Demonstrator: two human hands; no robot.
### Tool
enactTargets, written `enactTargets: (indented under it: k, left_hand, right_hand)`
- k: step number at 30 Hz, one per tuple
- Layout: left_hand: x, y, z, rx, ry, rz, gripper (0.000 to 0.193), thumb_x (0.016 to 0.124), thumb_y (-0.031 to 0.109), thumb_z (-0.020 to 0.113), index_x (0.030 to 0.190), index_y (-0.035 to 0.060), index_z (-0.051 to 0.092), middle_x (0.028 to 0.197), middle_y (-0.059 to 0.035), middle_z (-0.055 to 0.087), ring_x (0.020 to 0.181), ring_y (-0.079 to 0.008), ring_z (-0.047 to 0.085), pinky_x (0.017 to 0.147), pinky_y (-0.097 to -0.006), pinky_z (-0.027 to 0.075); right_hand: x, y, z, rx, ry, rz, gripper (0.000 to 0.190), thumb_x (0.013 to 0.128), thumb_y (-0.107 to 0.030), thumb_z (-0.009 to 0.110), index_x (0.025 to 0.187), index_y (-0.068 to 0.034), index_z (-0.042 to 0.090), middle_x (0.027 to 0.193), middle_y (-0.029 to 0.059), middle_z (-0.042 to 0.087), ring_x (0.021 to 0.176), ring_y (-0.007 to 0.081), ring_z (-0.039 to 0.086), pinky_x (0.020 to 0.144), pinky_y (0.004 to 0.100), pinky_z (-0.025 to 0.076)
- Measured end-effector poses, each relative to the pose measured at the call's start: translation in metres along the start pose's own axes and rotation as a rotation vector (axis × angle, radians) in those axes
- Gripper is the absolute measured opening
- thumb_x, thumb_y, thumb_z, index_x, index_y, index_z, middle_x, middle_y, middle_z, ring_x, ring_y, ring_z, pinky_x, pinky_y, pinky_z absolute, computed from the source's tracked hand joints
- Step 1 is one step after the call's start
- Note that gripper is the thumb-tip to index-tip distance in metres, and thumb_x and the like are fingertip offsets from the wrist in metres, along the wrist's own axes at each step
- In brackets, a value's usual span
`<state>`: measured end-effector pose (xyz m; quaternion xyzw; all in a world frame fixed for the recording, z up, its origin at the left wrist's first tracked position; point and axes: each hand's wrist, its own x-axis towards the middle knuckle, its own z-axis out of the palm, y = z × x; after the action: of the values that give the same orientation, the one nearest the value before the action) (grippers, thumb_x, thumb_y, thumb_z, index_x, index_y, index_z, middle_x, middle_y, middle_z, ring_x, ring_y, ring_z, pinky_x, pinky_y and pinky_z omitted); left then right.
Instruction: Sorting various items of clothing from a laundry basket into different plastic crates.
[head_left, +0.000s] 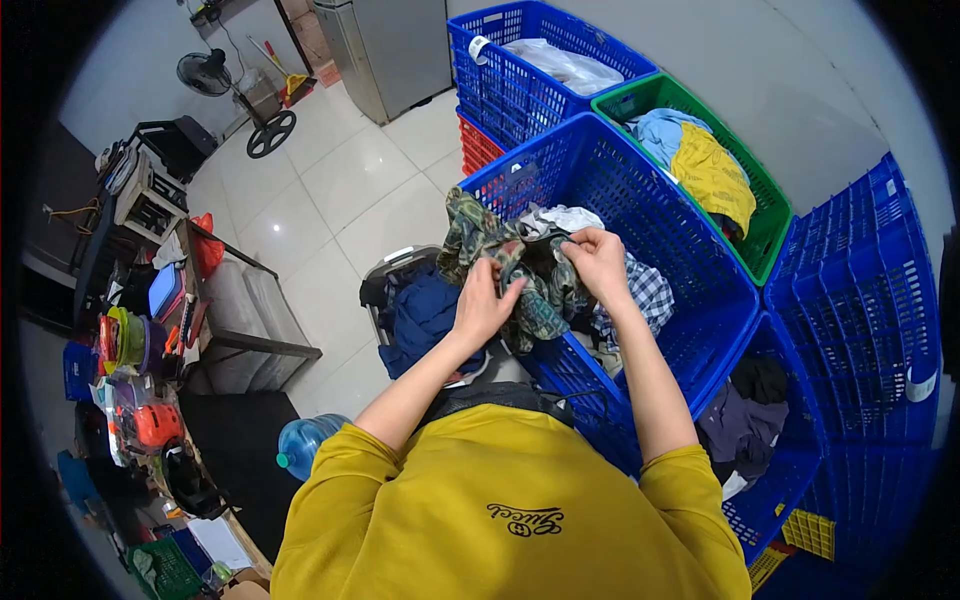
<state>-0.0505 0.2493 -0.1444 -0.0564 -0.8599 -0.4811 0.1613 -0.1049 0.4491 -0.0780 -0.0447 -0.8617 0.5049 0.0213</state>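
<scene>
A camouflage-patterned garment (544, 307) hangs bunched over the near left rim of a large blue plastic crate (675, 232). My left hand (484, 300) rests at the garment's left part, with thumb and fingers around a fold. My right hand (596, 262) pinches its dark edge on the right. Below the hands, inside the crate, lie a black-and-white checked cloth (649, 292) and a whitish cloth (562, 219). To the left, on the floor, a grey laundry basket (409, 257) holds dark blue clothing (427, 311).
A green crate (772, 202) with blue and yellow clothes adjoins the big crate. Another blue crate (806, 420) at right holds dark clothes. A blue water jug (307, 446) stands beside me. A cluttered table (247, 536), a fan (206, 75) and a refrigerator (397, 52) are around.
</scene>
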Motion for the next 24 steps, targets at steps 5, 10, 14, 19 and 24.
enactTargets:
  k: [5,10,14,19,24]
  left_hand:
    - [-0.005,-0.028,-0.002,-0.13,0.022,-0.04,0.017,0.096,0.015,0.061,0.096,-0.0003,0.054,0.078,-0.0146,0.059,0.069,-0.0272,0.059,0.067,-0.0364,0.048]
    - [-0.005,-0.036,-0.011,-0.631,-0.04,-0.341,0.016,0.101,0.018,0.059,0.093,0.0043,0.057,0.07,0.0091,0.044,0.063,-0.0004,0.035,0.054,-0.0221,0.028]
    - [-0.007,-0.02,-0.022,-0.703,-0.117,-0.477,0.015,0.1,0.019,0.062,0.099,0.0037,0.061,0.069,0.01,0.05,0.062,0.0008,0.039,0.056,-0.0193,0.031]
    - [-0.01,0.018,-0.026,-0.777,-0.088,-0.491,0.021,0.096,0.014,0.067,0.111,0.0023,0.058,0.076,0.0037,0.064,0.067,0.0006,0.05,0.06,-0.0162,0.037]
    - [-0.011,0.044,-0.028,-0.877,-0.079,-0.448,0.034,0.089,0.004,0.073,0.117,-0.001,0.054,0.085,-0.0042,0.068,0.082,-0.0067,0.065,0.069,-0.0179,0.049]
  right_hand:
    - [0.008,0.0,-0.008,0.119,0.009,-0.051,0.012,0.078,-0.008,0.072,0.084,0.002,0.07,0.062,0.0038,0.065,0.054,0.0077,0.055,0.054,0.0273,0.042]
    - [-0.004,0.004,0.004,0.043,-0.105,-0.008,0.013,0.079,-0.009,0.072,0.085,0.001,0.069,0.066,0.0068,0.067,0.059,0.0094,0.059,0.057,0.0285,0.045]
    - [-0.031,-0.005,0.021,0.031,-0.192,0.042,0.014,0.082,-0.01,0.068,0.086,0.003,0.064,0.066,0.0091,0.067,0.058,0.0132,0.058,0.057,0.0312,0.046]
    - [-0.062,-0.023,0.037,0.015,-0.222,-0.033,0.012,0.09,-0.009,0.063,0.091,0.002,0.057,0.065,0.0078,0.061,0.058,0.0129,0.055,0.055,0.0316,0.041]
    - [-0.067,-0.028,0.041,0.015,-0.127,-0.077,0.014,0.092,-0.01,0.06,0.094,0.003,0.056,0.07,0.0164,0.066,0.061,0.0218,0.064,0.059,0.037,0.047]
